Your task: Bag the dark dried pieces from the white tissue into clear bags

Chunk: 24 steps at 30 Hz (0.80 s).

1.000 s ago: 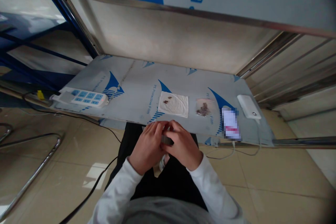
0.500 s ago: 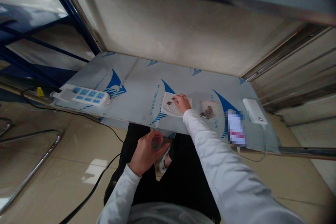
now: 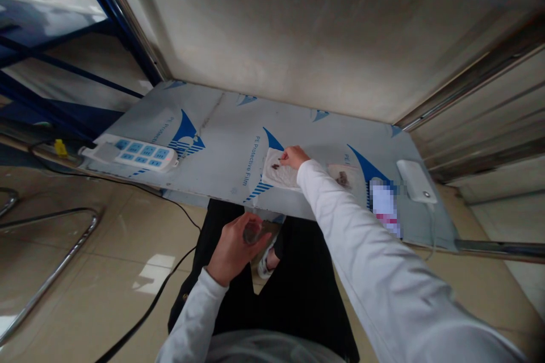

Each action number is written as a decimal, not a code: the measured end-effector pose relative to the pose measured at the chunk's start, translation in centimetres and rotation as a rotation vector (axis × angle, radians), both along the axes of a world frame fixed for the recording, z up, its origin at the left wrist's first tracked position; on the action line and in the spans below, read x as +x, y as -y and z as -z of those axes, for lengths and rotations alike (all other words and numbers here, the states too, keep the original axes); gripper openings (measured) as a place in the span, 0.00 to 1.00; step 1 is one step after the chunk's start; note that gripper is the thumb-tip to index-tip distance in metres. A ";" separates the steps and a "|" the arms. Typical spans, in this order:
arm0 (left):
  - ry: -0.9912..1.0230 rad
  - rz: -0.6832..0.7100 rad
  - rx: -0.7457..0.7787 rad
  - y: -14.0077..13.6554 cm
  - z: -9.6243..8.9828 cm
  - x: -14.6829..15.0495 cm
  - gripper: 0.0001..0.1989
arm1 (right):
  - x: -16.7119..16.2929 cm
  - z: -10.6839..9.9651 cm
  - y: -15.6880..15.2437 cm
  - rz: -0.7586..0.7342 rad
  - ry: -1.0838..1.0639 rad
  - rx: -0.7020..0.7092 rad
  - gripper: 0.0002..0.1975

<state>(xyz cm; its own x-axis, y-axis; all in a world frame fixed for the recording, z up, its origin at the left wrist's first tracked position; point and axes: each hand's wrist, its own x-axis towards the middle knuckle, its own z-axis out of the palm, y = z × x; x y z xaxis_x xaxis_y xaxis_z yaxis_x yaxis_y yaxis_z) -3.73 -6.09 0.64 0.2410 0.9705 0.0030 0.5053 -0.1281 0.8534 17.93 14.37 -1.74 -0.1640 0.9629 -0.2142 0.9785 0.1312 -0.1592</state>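
My left hand (image 3: 227, 252) is curled around a small clear cup (image 3: 252, 232) just below the front edge of the shelf, above my lap. Over a square of white tissue (image 3: 279, 177), the fingers of my right hand (image 3: 296, 157) are pinched together. What they hold, if anything, is too small to name. A few small dark pieces (image 3: 275, 167) lie on the tissue, left of those fingertips. Beside my right forearm rests a clear bag of dark bits (image 3: 342, 178), partly hidden by the sleeve.
A white power strip (image 3: 145, 154) lies at the shelf's left end. On the right are a pixelated phone-like object (image 3: 385, 210) and a white device with a cable (image 3: 415, 180). A blue metal frame (image 3: 123, 28) stands at left, with a black cable (image 3: 157, 289) below.
My right hand has drawn its fingers into a pinch and shifted slightly up over the tissue. Its forearm now covers part of the bag. The left hand stays nearly still with the cup.
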 end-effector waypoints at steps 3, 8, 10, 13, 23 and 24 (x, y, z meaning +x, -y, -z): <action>-0.006 0.009 -0.009 0.0 -0.1 0.0 0.09 | -0.5 -0.5 0.3 -0.025 0.036 0.010 0.09; -0.021 0.011 -0.007 -0.1 0.0 0.0 0.09 | -1.8 -1.0 1.7 -0.014 0.065 0.044 0.11; -0.019 0.012 -0.002 -0.1 0.1 -0.1 0.09 | -1.9 -1.0 2.0 0.002 0.059 0.048 0.11; -0.010 0.012 -0.005 -0.1 0.2 -0.2 0.09 | -1.5 -1.1 2.1 0.030 0.023 0.062 0.10; 0.077 -0.095 0.167 -4.7 -1.1 2.3 0.13 | -1.4 -6.9 9.0 0.046 -0.534 0.222 0.12; 0.100 -0.096 0.191 -5.1 -1.5 2.9 0.13 | -1.7 -7.7 10.5 0.040 -0.684 0.229 0.12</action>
